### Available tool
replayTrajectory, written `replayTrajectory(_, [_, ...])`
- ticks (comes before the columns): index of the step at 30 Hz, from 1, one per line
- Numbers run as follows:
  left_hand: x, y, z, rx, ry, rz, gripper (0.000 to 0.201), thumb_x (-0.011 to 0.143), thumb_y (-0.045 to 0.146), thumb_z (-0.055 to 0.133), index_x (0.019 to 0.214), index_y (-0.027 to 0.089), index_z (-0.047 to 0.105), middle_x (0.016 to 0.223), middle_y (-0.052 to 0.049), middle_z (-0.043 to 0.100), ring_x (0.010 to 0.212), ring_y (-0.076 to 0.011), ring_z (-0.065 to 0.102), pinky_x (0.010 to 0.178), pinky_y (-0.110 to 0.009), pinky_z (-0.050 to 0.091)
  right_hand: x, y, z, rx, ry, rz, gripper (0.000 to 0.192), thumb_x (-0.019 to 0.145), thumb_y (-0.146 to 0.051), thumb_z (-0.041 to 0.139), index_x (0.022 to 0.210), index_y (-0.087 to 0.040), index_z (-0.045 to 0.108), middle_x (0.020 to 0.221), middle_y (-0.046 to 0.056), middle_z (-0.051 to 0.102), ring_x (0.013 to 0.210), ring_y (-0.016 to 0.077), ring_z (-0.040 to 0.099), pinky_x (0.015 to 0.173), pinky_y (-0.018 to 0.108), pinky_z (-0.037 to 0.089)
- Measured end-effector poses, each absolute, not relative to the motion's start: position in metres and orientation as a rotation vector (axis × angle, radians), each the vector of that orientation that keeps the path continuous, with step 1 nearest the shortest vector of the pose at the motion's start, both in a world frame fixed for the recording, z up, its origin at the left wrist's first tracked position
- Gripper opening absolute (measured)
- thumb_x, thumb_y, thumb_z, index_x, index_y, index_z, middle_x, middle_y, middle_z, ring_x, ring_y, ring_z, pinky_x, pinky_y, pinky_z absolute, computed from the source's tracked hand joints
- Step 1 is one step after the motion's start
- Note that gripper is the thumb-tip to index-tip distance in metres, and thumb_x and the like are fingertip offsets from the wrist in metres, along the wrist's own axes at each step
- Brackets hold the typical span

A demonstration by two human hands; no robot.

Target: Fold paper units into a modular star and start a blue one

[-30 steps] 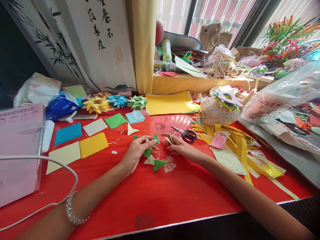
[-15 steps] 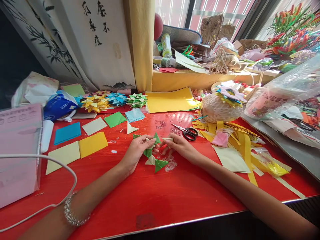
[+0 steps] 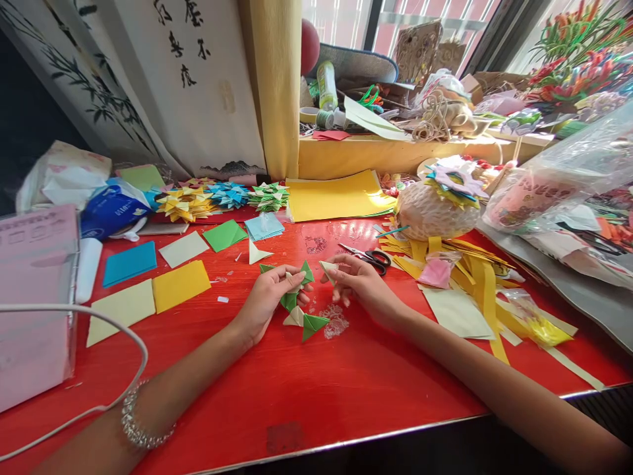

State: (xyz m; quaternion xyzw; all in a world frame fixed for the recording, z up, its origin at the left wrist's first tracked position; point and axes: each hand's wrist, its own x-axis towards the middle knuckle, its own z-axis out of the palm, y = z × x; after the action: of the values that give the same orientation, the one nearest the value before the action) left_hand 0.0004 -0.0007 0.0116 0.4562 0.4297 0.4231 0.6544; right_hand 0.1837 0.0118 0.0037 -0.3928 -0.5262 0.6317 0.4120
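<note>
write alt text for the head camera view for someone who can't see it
A person's left hand holds a green and cream folded paper assembly over a glossy red table, while the right hand pinches a small cream folded paper piece beside it. Black-handled scissors, flat coloured paper squares and finished paper stars lie around them.

A glossy red table (image 3: 306,402) is set against a wall hung with a white ink-painted scroll (image 3: 163,79) of bamboo and calligraphy. A yellow curtain (image 3: 274,86) is drawn beside a barred window (image 3: 395,20), through which daylight is cast onto a cluttered wooden sill (image 3: 395,155).
</note>
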Motion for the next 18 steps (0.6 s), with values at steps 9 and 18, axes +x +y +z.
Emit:
replayTrajectory(9, [0.001, -0.001, 0.012, 1.042, 0.990, 0.946, 0.020, 0.076, 0.033, 0.058, 0.081, 0.014, 0.056, 0.072, -0.001, 0.060, 0.057, -0.0097, 0.057, 0.054, -0.021, 0.045, 0.180, 0.010, 0.003, -0.905, -1.155, 1.649, 0.022, 0.072, -0.030, 0.064, 0.088, -0.015, 0.065, 0.099, 0.007, 0.063, 0.090, 0.0150, 0.059, 0.090, 0.031, 0.041])
replayTrajectory(18, [0.002, -0.003, 0.012, 1.029, 0.965, 0.989, 0.020, 0.074, 0.034, 0.060, 0.079, 0.014, 0.057, 0.070, 0.000, 0.060, 0.053, -0.0081, 0.055, 0.052, -0.020, 0.043, 0.178, -0.001, 0.015, -0.953, -1.193, 1.513, 0.031, 0.069, -0.025, 0.067, 0.096, -0.021, 0.054, 0.097, 0.004, 0.062, 0.094, 0.0159, 0.059, 0.087, 0.033, 0.044])
